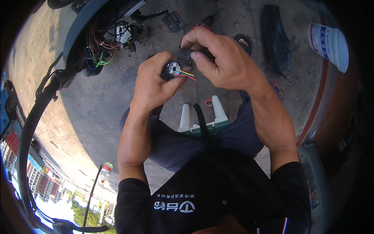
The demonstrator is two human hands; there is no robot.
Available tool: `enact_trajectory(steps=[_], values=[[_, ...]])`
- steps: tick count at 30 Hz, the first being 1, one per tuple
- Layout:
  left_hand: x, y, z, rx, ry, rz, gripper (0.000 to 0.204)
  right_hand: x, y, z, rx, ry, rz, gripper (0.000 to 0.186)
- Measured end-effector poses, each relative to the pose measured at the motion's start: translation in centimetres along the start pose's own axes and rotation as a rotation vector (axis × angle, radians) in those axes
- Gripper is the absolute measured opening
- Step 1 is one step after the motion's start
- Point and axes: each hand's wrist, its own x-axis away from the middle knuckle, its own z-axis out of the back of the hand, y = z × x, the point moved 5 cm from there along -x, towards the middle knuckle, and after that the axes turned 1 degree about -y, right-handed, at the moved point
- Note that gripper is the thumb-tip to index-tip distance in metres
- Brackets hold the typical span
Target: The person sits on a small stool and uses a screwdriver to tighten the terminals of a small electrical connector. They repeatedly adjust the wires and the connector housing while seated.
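My left hand is wrapped round a short black cylinder with a silvery metal end, which looks like a lock switch. Thin red, yellow and green wires stick out of that end toward my right. Just right of it, my right hand is closed in a pinch, thumb against the bent fingers. A small dark piece shows at its thumb tip, too small to name. Both hands are raised over the ground in front of me, close together but apart.
A scooter's dark frame curves along the left, with loose coloured wiring at its front. Beyond my hands lies a red-black power drill. Right are a black curved panel and a white bucket. Below sits a tape roll.
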Motion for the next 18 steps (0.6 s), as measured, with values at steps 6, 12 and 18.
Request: enact_trajectory(steps=[6,12,18], values=[[0.7,-1.5,0.1,0.183,-0.084,0.140,0.022,0.0,-0.4,0.0,0.041,0.024,0.113,0.029],[1.5,-2.2,0.4,-0.022,-0.152,0.039,0.025,1.3,0.3,-1.5,0.122,-0.178,0.058,0.030],[3.4,-2.5,-0.6,-0.229,-0.220,0.017,0.033,2.9,1.0,-2.4,0.146,-0.307,-0.012,0.024]])
